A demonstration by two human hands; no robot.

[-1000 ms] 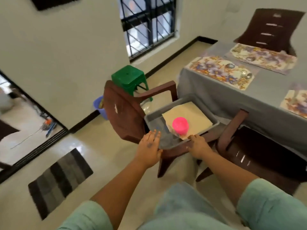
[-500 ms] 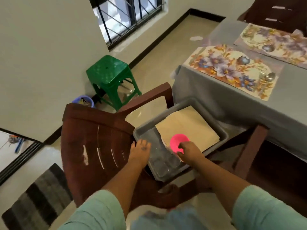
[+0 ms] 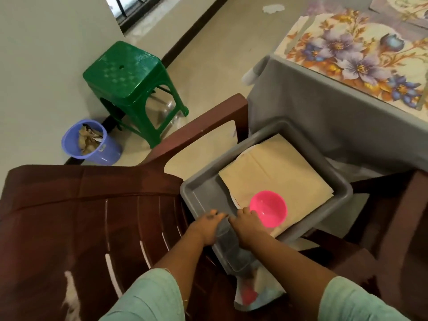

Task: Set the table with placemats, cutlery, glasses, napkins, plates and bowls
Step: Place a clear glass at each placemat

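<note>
A grey tray sits on the seat of a brown plastic chair. In it lie a folded beige napkin and a pink bowl on the napkin's near corner. A clear glass shows at the tray's near left end, between my two hands. My left hand curls its fingers round the glass's left side. My right hand reaches down just right of the glass, its fingertips beside the bowl's rim; what it holds is hidden. A floral placemat lies on the grey-clothed table.
A green stool and a purple bin with crumpled paper stand on the floor by the wall at left. A second brown chair is at the right, against the table. A printed white sheet pokes out under the tray.
I have leaned in over the chair. Both hands moved from the tray's near rim down into its near left end, closing in on the clear glass.
</note>
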